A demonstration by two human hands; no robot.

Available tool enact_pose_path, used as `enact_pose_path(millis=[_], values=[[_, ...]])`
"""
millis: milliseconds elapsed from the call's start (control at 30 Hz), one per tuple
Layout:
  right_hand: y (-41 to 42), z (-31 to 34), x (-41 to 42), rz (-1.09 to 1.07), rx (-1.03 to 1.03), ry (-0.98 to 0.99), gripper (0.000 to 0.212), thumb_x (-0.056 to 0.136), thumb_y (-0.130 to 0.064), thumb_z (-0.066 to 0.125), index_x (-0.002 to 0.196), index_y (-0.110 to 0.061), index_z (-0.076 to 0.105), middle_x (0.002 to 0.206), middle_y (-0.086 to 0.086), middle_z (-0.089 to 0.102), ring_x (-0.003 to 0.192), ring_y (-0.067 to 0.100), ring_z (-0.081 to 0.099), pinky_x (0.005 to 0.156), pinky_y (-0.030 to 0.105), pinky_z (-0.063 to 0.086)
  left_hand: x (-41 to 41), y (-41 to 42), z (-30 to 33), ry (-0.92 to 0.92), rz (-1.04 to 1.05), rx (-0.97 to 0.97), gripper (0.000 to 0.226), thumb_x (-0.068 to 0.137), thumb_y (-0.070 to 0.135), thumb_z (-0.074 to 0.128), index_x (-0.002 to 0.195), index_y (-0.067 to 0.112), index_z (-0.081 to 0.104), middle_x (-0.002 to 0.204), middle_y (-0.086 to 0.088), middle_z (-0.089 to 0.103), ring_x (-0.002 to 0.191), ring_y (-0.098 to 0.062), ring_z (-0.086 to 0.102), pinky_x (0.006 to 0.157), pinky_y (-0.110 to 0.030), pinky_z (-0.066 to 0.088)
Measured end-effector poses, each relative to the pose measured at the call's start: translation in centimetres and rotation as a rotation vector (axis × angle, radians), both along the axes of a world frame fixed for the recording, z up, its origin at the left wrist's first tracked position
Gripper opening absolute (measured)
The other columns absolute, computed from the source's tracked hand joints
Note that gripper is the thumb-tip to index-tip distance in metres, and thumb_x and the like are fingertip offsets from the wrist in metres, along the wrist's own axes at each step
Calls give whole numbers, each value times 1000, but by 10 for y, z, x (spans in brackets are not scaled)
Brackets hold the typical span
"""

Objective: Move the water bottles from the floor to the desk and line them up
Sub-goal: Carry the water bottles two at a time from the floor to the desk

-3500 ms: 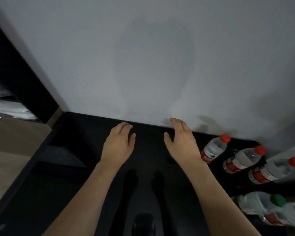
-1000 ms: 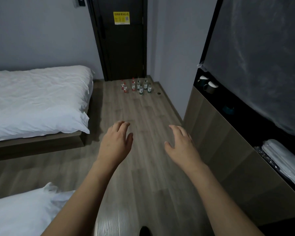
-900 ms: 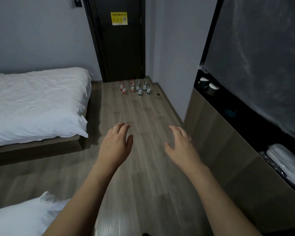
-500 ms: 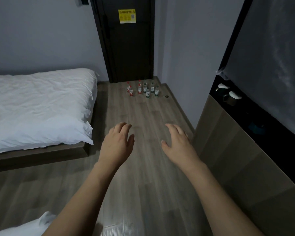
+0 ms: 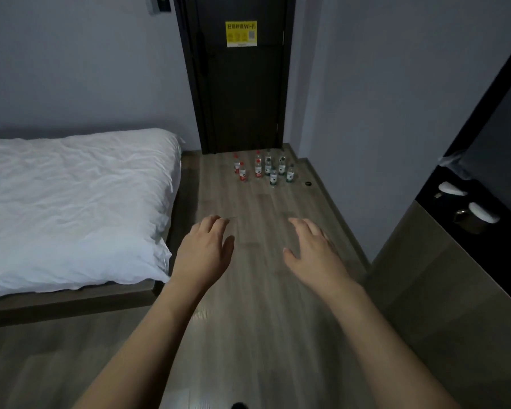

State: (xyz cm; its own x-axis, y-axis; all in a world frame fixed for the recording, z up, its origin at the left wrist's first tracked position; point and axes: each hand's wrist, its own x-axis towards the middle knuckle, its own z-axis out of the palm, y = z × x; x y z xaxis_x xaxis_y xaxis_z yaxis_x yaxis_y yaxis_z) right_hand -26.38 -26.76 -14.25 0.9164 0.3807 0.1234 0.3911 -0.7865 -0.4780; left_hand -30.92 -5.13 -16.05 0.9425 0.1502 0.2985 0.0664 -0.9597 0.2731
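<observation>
Water bottles (image 5: 263, 169) are clustered upright on the floor (image 5: 257, 305) before the door (image 5: 242, 84). Left hand (image 5: 202, 255) and right hand (image 5: 316, 252) are held empty, fingers relaxed, well short of the door.

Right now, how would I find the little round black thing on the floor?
Look to the dark door at the room's far end. Water bottles stand grouped before it. Right of them, near the wall, lies the small black disc: flat, dark, alone.
</observation>
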Motion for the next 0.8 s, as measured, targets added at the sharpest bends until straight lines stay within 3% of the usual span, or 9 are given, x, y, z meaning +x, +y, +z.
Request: enact_pose_path(millis=[433, 800], values=[[77, -5, 183, -9, -48, -2, 62, 91, -29, 55, 147, -17, 32, 148, 2, 36, 135, 21, 34, 112, 34, 28, 191, 70, -8, 16, -29, -32, 41, 96, 31, 55, 131, 9, 56, 133, -11, 55, 114, -31, 56, 92, -41, 48], [83, -10, 398, -21, -40, 6, 61, 90, -29, 56, 145, -17, 33, 147, 1, 37, 133, 22, 36, 110, 32, 28, 399, 89, -7, 41, 14, -18, 43, 96, 34, 53, 133, 12, 54, 134, -9, 55, 115, -29, 55, 93, -41, 48]])
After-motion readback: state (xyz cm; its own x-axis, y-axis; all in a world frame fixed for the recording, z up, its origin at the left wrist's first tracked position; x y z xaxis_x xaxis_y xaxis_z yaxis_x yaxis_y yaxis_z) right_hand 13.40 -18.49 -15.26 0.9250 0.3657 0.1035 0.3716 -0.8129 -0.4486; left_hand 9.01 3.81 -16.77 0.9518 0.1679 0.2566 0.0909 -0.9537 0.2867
